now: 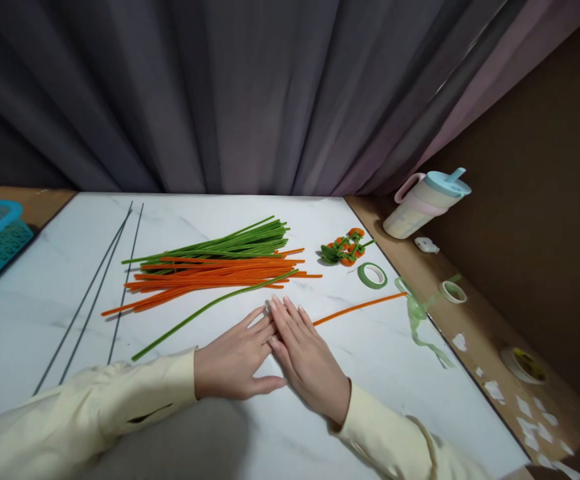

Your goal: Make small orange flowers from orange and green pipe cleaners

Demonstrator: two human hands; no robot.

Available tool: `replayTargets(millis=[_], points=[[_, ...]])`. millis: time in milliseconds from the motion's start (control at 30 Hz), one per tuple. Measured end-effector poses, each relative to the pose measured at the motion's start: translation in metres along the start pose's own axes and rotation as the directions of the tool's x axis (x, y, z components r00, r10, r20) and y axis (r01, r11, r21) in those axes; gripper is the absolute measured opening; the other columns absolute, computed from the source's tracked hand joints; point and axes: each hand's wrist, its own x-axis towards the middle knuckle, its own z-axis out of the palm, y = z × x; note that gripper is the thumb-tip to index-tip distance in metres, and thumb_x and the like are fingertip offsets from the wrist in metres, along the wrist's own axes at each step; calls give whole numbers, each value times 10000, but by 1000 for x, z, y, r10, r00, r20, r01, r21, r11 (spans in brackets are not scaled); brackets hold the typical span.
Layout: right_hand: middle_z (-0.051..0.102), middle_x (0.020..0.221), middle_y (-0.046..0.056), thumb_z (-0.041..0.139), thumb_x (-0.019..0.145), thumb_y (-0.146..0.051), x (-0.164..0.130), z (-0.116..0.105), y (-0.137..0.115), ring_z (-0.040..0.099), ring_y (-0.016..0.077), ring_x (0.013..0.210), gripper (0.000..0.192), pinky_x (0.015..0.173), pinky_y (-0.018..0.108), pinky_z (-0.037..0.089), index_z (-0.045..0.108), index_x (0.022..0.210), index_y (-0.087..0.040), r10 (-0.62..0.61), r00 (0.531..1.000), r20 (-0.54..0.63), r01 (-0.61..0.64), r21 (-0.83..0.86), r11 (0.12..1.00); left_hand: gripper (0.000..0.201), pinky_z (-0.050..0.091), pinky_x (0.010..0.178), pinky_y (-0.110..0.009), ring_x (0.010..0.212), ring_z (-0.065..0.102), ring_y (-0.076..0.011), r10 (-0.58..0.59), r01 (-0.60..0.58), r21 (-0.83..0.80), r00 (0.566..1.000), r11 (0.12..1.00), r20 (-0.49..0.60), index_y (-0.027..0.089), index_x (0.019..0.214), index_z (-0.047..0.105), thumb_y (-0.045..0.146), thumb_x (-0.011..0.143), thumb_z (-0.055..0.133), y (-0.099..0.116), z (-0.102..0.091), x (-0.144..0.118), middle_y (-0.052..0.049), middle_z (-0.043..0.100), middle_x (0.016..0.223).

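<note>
My left hand point(237, 357) and my right hand point(313, 363) lie flat on the white marbled board, fingers stretched out and their fingertips meeting. From beside my right hand's fingers an orange pipe cleaner point(360, 307) runs to the right; whether its near end lies under that hand is hidden. A single green pipe cleaner point(215, 305) rests just beyond my left hand. Farther back are a bundle of orange pipe cleaners point(220, 272) and a bundle of green pipe cleaners point(240, 241). A small cluster of orange and green pipe-cleaner shapes point(347, 247) sits at the back right.
Thin dark rods point(90, 293) lie at left, near a blue basket point(0, 247). At right are green tape point(373, 275), a crumpled green strip point(417, 320), a tumbler point(425, 203), a white case point(427, 245), another roll point(453, 292) and paper scraps point(494, 392). A curtain point(250, 93) hangs behind.
</note>
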Motion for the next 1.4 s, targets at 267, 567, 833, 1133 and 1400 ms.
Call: replayTargets(millis=[267,567,833,1133,1400], points=[[218,1491,92,245,985,-380,-2,2,2,193,174,1380,656,1099,430,284,-164,1436,-137,47,997,58,-49,26,998,752,151,1113,-507,1371,138,-356,-13,13,-6,998,1000,56,28,1383,287,518,847,483,0,0,0,-247,238,1452],[190,1496,65,262,976,-407,-2,4,3,140,199,1392,618,1119,455,153,-1,1462,-131,25,993,112,-11,-122,992,789,100,1121,-486,1376,100,-356,-21,21,45,1000,999,-3,-21,1395,213,552,882,388,0,5,-3,-265,240,1444],[171,1499,24,266,972,-408,-1,0,5,133,209,1391,562,1114,468,123,145,1456,-150,48,986,159,-19,-180,984,793,54,1107,-500,1366,114,-384,-41,46,128,998,991,-40,-76,1337,321,587,904,274,2,5,-5,-305,287,1403],[200,1494,25,249,975,-418,-2,-2,10,119,233,1393,559,1108,487,122,121,1462,-177,60,984,171,-30,-172,985,870,31,1094,-527,1370,114,-373,-60,62,102,998,993,-23,-78,1346,314,650,882,211,4,1,-4,-305,255,1413],[178,1498,6,240,984,-355,-3,-1,15,90,235,1397,527,1103,492,101,102,1463,-183,97,981,171,-58,-220,974,926,4,1096,-520,1384,62,-345,-69,70,85,998,994,-15,-62,1382,249,696,852,193,4,1,-5,-280,158,1452]])
